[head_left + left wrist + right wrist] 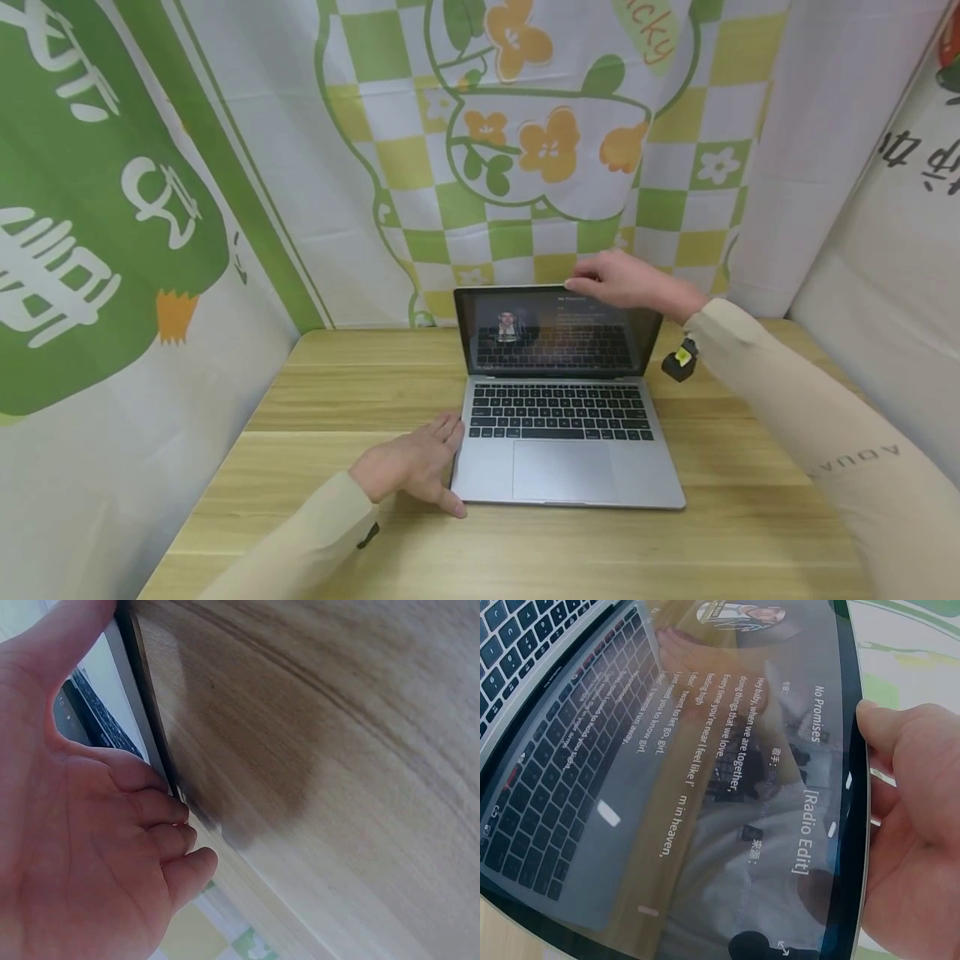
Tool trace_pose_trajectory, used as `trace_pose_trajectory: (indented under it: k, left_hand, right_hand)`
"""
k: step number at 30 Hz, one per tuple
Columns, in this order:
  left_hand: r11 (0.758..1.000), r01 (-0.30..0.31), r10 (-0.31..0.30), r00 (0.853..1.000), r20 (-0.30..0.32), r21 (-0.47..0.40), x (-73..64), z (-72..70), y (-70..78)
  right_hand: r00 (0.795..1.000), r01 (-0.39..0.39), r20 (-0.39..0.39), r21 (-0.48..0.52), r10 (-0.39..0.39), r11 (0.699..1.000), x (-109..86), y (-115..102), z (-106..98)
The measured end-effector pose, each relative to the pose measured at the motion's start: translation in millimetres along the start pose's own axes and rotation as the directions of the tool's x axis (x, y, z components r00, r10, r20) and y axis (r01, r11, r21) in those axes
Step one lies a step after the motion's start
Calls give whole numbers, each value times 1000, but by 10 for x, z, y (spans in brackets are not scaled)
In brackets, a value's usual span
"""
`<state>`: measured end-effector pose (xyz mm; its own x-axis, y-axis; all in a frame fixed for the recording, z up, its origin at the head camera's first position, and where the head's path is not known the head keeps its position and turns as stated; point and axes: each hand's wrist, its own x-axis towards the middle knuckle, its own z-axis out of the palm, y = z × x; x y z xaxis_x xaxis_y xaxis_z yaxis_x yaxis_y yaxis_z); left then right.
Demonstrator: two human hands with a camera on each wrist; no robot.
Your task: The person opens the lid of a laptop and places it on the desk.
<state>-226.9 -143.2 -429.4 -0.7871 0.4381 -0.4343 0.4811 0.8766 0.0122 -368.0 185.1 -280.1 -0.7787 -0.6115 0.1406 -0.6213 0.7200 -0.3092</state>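
A silver laptop (pixel 566 471) stands unfolded on the wooden table, its screen (pixel 551 333) raised and lit with a portrait and lines of text. My right hand (pixel 618 279) pinches the top edge of the lid right of centre; in the right wrist view the thumb (pixel 877 727) lies at the screen's rim with the other fingers behind. At the base's left side, my left hand (pixel 416 462) rests with its fingertips against the edge and its thumb stretched to the front corner. The left wrist view shows the palm (pixel 82 847) and fingertips along that thin edge.
The wooden table (pixel 360 375) extends around the laptop. Printed fabric (pixel 420 192) hangs close behind the lid, with further cloth walls at left (pixel 247 250) and right (pixel 862 250). A small black device (pixel 680 362) hangs at the right cuff.
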Motion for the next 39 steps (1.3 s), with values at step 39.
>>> trace_pose_trajectory:
  k: [39]
  left_hand:
    - [998, -59, 59, 997, -48, 13, -42, 14, -43]
  right_hand:
    - [982, -188, -20, -22, 188, 982, 22, 418, -182]
